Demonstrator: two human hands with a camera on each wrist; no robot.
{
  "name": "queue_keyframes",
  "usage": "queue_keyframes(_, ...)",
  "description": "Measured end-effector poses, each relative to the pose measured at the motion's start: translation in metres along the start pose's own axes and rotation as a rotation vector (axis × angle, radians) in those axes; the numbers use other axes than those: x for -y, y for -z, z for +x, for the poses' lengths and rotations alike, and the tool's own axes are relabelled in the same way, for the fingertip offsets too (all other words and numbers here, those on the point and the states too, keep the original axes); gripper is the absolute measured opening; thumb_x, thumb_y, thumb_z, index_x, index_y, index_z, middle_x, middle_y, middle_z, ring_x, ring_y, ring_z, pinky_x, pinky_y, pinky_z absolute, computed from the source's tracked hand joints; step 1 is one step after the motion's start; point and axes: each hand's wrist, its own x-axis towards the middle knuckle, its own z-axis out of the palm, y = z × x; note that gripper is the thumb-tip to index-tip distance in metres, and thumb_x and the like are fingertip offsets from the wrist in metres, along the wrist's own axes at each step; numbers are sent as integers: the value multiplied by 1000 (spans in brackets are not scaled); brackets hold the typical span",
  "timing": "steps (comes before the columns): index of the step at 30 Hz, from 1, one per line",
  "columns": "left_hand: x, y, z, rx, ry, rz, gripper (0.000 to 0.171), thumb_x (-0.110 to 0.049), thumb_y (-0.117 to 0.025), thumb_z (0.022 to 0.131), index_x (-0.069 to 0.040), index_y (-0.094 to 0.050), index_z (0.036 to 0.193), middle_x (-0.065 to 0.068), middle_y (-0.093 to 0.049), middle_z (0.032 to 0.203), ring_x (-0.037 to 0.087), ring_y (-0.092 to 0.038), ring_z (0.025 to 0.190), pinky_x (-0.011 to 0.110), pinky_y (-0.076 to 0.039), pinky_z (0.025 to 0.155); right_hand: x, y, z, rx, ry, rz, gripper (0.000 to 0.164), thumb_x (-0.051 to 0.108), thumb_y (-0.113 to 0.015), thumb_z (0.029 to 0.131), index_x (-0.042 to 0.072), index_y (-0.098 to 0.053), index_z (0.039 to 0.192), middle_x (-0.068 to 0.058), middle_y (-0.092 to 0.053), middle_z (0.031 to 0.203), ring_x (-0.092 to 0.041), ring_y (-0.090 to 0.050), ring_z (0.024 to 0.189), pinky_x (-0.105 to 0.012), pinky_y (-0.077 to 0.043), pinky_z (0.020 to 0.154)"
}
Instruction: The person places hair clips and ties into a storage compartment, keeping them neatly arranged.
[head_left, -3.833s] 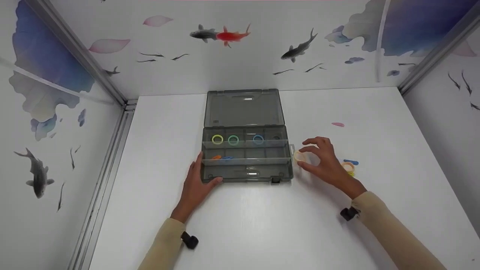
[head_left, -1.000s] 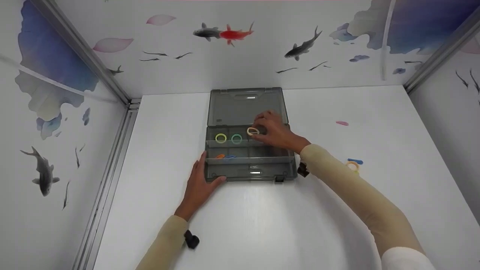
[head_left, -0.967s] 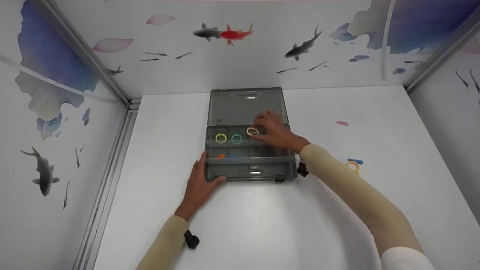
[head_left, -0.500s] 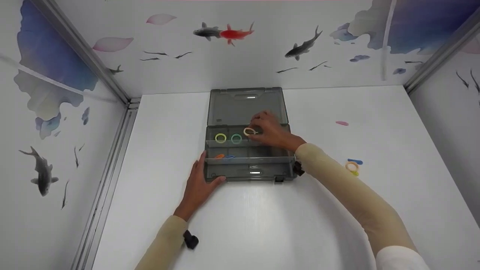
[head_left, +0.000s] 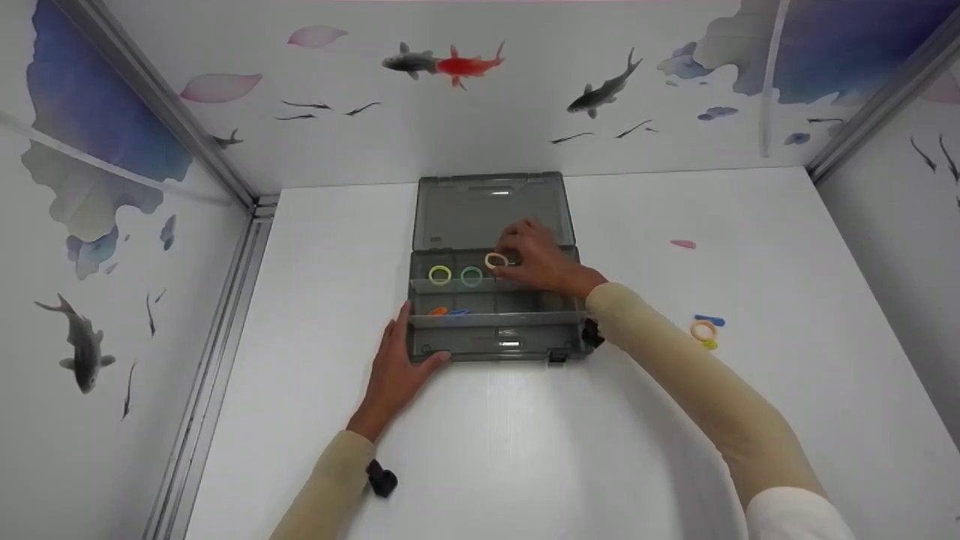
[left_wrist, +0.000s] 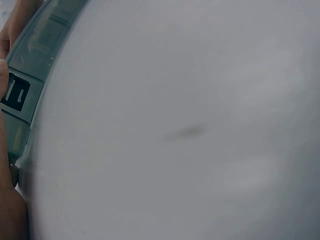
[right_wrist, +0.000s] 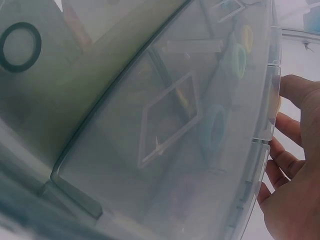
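A smoky-grey divided box (head_left: 529,304) with its lid (head_left: 491,217) raised lies on the table. In the head view my left hand (head_left: 390,379) rests along the box's left side, its thumb on the front edge. My right hand (head_left: 536,259) is over the back row and pinches a pale orange ring (head_left: 487,261) between thumb and fingers. Left of it in that row are a yellow ring (head_left: 430,275) and a green ring (head_left: 462,277). Through the clear plastic in the right wrist view shows a blue ring (right_wrist: 220,131), which my right hand covers in the head view.
Small orange (head_left: 438,311) and blue pieces (head_left: 460,313) lie in the middle row. Right of the box are another pale orange ring (head_left: 694,331), a blue strip (head_left: 709,320), a yellow piece (head_left: 709,345) and a pink piece (head_left: 683,244). Printed walls (head_left: 517,142) enclose the table.
Since the oldest frame, my right hand has carried the pale orange ring from beside the box to over its back row. Lately it shifted slightly left. My left hand has stayed at the box.
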Motion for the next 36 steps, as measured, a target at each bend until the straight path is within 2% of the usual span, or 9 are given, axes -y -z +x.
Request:
queue_keyframes(8,1,0,1,-5,1,-13,116,-65,-84,92,-23,-19,178,23,-34,175,50,-28,163,71,-36,122,-2,-2,1,-1,3,27,32,24,-87,99,0,-79,119,-21,-65,135,-41,-51,131,-62,-37,113)
queue_keyframes(15,1,0,0,-4,-1,-28,116,-64,-84,92,-24,-18,178,22,-33,176,50,-27,163,71,-35,123,-6,-2,0,-14,45,61,35,22,-84,101,-4,-77,122,-24,-65,136,-43,-50,129,-63,-37,112)
queue_keyframes(20,0,0,0,5,14,-16,116,-64,-84,92,-24,-17,179,22,-32,176,49,-26,164,70,-34,124,-6,3,-4,-33,22,104,35,18,-87,99,-5,-77,122,-24,-64,135,-43,-49,129,-63,-36,112)
queue_keyframes(28,0,0,1,3,4,-15,117,-65,-84,92,-23,-18,178,23,-33,176,50,-28,163,70,-35,123,-5,19,-24,-73,-1,125,34,17,-87,99,-4,-77,123,-23,-63,140,-43,-47,134,-65,-33,116)
queue_keyframes(36,3,0,1,-1,2,-23,117,-67,-83,92,-26,-17,179,21,-33,176,49,-27,164,70,-35,123,-14,39,-50,-115,-23,128,33,20,-85,101,-2,-78,124,-24,-61,145,-42,-44,136,-65,-30,116)
